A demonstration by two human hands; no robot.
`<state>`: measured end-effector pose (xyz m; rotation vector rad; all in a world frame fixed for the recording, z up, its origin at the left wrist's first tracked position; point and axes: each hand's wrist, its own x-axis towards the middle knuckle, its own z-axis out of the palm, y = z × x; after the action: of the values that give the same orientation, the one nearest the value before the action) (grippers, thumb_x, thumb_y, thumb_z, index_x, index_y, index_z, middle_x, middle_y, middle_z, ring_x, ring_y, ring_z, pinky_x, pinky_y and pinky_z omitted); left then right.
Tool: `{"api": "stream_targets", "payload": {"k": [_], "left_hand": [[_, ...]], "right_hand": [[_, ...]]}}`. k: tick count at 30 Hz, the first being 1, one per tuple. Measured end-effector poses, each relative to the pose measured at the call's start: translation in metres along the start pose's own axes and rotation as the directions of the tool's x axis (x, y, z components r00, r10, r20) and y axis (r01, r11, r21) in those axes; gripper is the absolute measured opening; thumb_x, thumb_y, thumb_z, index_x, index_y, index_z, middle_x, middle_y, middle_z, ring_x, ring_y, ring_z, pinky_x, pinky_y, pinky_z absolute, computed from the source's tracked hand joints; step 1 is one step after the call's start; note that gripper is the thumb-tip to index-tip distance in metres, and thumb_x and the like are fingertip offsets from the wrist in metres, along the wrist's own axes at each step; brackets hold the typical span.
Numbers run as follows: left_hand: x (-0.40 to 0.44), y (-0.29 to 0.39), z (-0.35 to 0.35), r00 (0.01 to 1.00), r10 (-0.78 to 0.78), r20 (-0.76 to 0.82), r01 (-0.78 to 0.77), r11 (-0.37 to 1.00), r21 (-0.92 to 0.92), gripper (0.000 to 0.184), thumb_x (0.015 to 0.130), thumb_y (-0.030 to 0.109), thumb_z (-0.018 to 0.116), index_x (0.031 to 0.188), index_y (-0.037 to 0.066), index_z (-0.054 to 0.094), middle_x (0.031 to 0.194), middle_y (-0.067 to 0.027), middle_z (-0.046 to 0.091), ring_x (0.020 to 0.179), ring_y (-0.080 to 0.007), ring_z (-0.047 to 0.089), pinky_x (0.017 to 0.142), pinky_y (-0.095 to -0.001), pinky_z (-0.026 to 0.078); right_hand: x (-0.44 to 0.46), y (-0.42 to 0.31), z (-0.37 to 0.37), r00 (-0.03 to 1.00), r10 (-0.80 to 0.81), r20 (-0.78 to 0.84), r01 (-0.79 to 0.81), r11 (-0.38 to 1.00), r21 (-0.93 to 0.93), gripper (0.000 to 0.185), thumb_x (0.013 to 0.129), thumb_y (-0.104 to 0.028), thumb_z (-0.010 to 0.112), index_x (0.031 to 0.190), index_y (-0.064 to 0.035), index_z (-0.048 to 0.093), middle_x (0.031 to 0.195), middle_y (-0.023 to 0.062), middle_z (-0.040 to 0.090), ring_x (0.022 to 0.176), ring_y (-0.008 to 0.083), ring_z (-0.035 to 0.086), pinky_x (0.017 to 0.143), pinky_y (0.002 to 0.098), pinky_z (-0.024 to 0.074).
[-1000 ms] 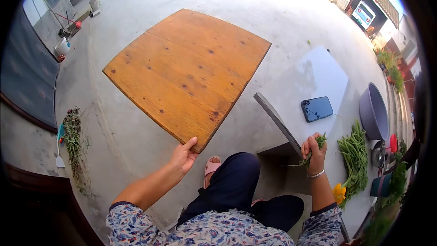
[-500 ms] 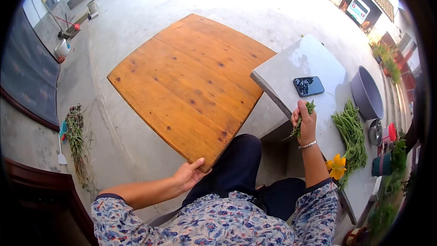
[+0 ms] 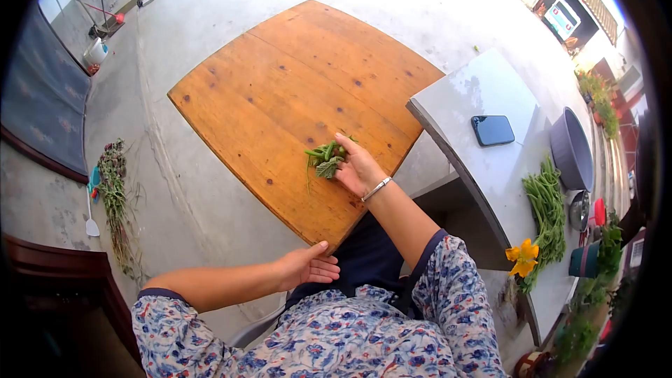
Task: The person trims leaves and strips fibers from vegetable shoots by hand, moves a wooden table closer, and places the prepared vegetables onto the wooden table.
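A wooden board [image 3: 308,91] with dark knots lies in front of me, its near corner over my lap. My left hand [image 3: 308,266] is at that corner, thumb on the upper edge and fingers stretched out below it. Over the board's near right part, my right hand [image 3: 358,168] has a small bunch of green stems and leaves [image 3: 326,159] at its fingers, thumb extended. Whether the bunch rests on the board cannot be made out. A silver bracelet circles my right wrist.
The pale slab table [image 3: 483,91] on the right holds a phone [image 3: 493,130], a heap of green beans [image 3: 544,203], a yellow flower [image 3: 523,257], a purple basin [image 3: 571,148] and a metal bowl [image 3: 579,210]. Dried plants [image 3: 115,196] lie on the floor at the left.
My right hand has moved left from the slab table to over the board with the green bunch. The board has come nearer and now meets the slab's corner. My left hand's fingers have straightened.
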<state>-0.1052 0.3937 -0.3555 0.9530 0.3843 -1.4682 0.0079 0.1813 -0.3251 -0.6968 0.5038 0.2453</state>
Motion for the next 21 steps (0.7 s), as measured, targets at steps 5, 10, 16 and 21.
{"api": "stream_targets", "payload": {"k": [5, 10, 16, 21], "left_hand": [[-0.007, 0.0, 0.007, 0.976, 0.014, 0.219, -0.147, 0.785, 0.602, 0.036, 0.1, 0.029, 0.049, 0.115, -0.001, 0.058, 0.11, -0.0144, 0.064, 0.099, -0.0225, 0.064, 0.088, -0.0322, 0.052], [-0.016, 0.078, 0.043, 0.628, 0.52, 0.579, -0.485, -0.321, 0.814, 0.026, 0.089, 0.015, 0.058, 0.114, 0.007, 0.061, 0.11, -0.0118, 0.063, 0.104, -0.0294, 0.059, 0.09, -0.0368, 0.048], [0.028, 0.123, 0.052, 0.556, 0.572, 0.603, -0.109, -0.669, 0.735, 0.035, 0.087, 0.018, 0.06, 0.119, 0.004, 0.056, 0.126, -0.0144, 0.055, 0.12, -0.0316, 0.048, 0.101, -0.0385, 0.04], [0.053, 0.131, 0.039, 0.484, 0.723, 0.493, 0.21, -0.642, 0.737, 0.049, 0.088, 0.017, 0.061, 0.129, -0.005, 0.046, 0.126, -0.0188, 0.054, 0.117, -0.0326, 0.049, 0.099, -0.0409, 0.04]], "right_hand": [[-0.014, -0.021, 0.001, 0.995, 0.037, 0.09, -0.01, 0.96, -0.281, 0.046, 0.097, -0.031, 0.053, 0.133, -0.0046, 0.044, 0.136, 0.0107, 0.045, 0.125, 0.0259, 0.041, 0.096, 0.0491, 0.0446], [-0.059, -0.047, 0.011, 0.999, 0.023, -0.028, -0.036, 0.782, -0.623, 0.072, 0.095, -0.028, 0.053, 0.151, -0.0084, 0.014, 0.153, 0.0141, 0.019, 0.132, 0.0375, 0.035, 0.098, 0.0469, 0.0444], [-0.083, -0.051, -0.05, 0.94, -0.311, 0.142, 0.284, 0.482, -0.829, 0.054, 0.095, -0.027, 0.056, 0.14, -0.0026, 0.039, 0.14, 0.0141, 0.044, 0.122, 0.0185, 0.049, 0.09, 0.0317, 0.0486], [-0.201, -0.067, -0.093, 0.782, -0.56, 0.274, 0.448, 0.2, -0.871, 0.032, 0.089, -0.021, 0.057, 0.114, -0.0014, 0.057, 0.109, 0.0156, 0.061, 0.096, 0.0282, 0.061, 0.085, 0.0351, 0.048]]}}
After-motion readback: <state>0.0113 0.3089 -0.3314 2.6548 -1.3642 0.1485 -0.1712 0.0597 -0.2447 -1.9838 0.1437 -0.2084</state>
